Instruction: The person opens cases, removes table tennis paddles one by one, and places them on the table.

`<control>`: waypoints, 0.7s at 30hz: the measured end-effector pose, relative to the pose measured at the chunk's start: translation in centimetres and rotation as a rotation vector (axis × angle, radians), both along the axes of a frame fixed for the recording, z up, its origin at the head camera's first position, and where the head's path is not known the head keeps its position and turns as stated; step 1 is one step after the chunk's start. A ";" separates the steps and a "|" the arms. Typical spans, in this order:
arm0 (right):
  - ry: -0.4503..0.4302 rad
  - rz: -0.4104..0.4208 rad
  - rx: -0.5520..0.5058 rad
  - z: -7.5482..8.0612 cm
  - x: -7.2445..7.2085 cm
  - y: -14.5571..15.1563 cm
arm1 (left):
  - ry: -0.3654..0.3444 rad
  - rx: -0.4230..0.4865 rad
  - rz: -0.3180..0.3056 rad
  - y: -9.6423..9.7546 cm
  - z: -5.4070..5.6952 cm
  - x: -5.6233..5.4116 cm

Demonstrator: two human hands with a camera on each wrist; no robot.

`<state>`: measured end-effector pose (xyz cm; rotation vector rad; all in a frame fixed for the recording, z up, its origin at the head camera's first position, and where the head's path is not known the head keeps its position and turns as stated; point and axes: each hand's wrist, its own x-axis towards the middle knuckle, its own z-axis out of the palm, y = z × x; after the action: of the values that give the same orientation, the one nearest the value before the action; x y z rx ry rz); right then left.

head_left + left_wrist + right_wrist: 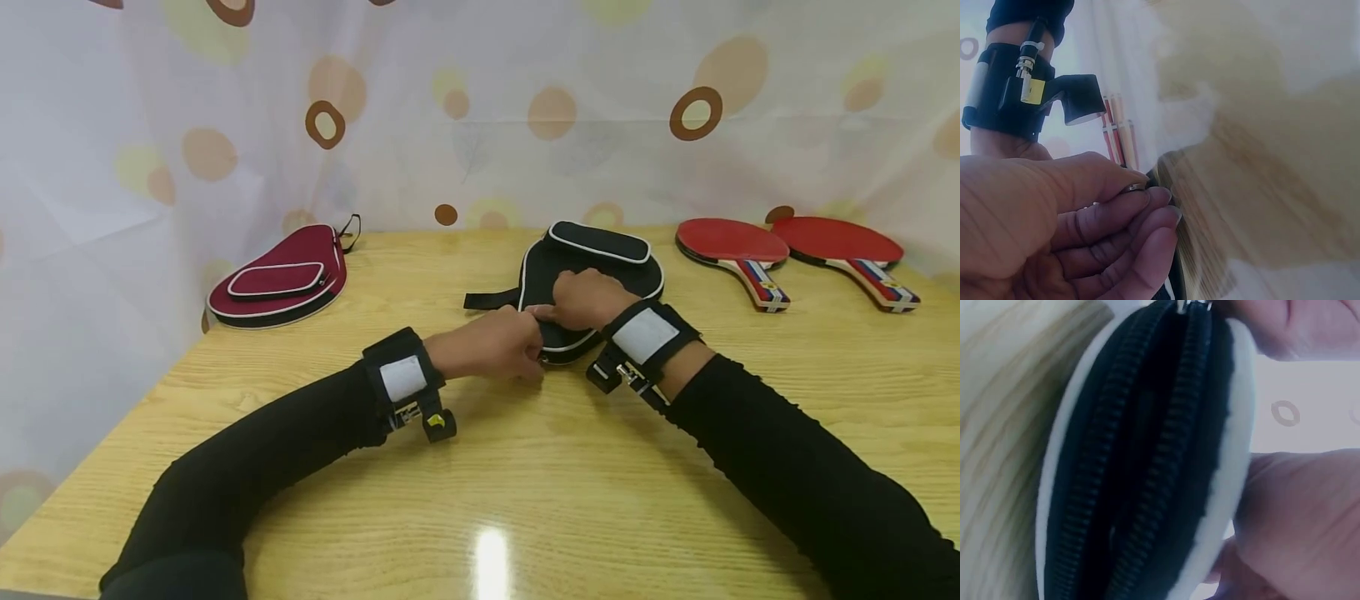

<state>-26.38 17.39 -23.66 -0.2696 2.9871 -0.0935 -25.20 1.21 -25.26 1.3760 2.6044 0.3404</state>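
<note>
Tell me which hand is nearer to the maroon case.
Left. The left hand is right of the maroon case, at the near edge of the black case; the right hand is farther right, on the black case.

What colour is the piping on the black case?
White piping, clearest in the right wrist view.

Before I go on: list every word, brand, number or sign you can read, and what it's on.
No text is readable in any view.
Left paddle handle: small yellow emblem on stripes, too small to read.
Right paddle handle: same, too small.
Left wrist camera: yellow mark, too small to read.
Black case, maroon case: no lettering I can make out.
</note>
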 end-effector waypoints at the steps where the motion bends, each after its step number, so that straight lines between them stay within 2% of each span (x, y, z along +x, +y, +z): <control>1: 0.000 0.004 -0.001 -0.1 0.0 0.0 | 0.002 0.006 -0.005 0.0 0.0 0.0; 12: -0.021 0.055 0.013 0.0 0.0 0.2 | -0.002 -0.002 -0.020 -0.1 0.1 0.1; 21: -0.078 0.077 0.038 0.1 -0.5 0.6 | -0.048 -0.007 0.039 -0.6 -0.1 -0.8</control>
<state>-26.90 17.97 -23.53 -0.3668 2.8942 -0.0387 -26.03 0.58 -25.36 1.2995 2.5937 0.3645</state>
